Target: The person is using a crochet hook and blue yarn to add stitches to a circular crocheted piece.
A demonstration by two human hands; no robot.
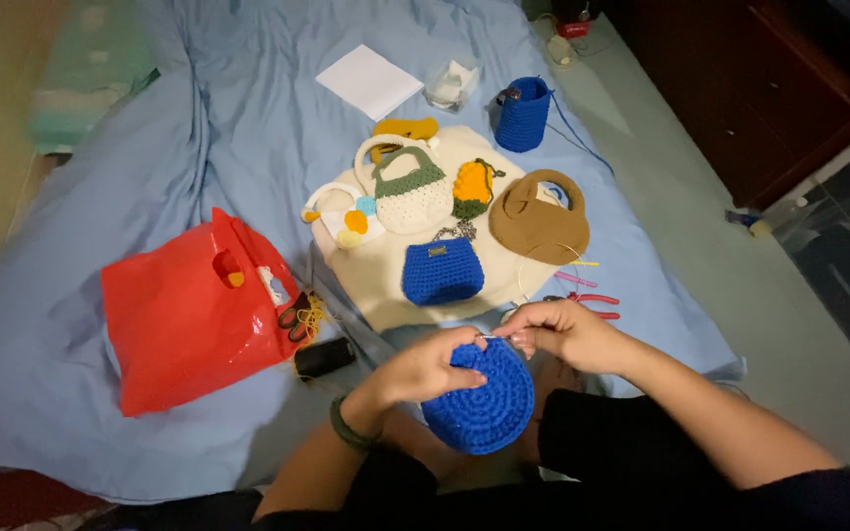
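My left hand (432, 366) grips the top left edge of a round blue crocheted piece (482, 400) that rests over my lap. My right hand (555, 329) pinches a thin metal crochet hook (493, 337) at the piece's upper rim, fingers closed tight. Blue yarn (571, 128) runs from a blue crocheted holder (523, 114) at the far side. The hook's tip is mostly hidden by my fingers.
On a cream cloth (376, 275) lie several small crocheted bags: a blue pouch (442, 272), a brown bag (539, 218), a green-and-cream one (410, 192). A red plastic bag (189, 315) and a black spool (324, 358) sit left. Pink pliers (592, 298), white paper (369, 81).
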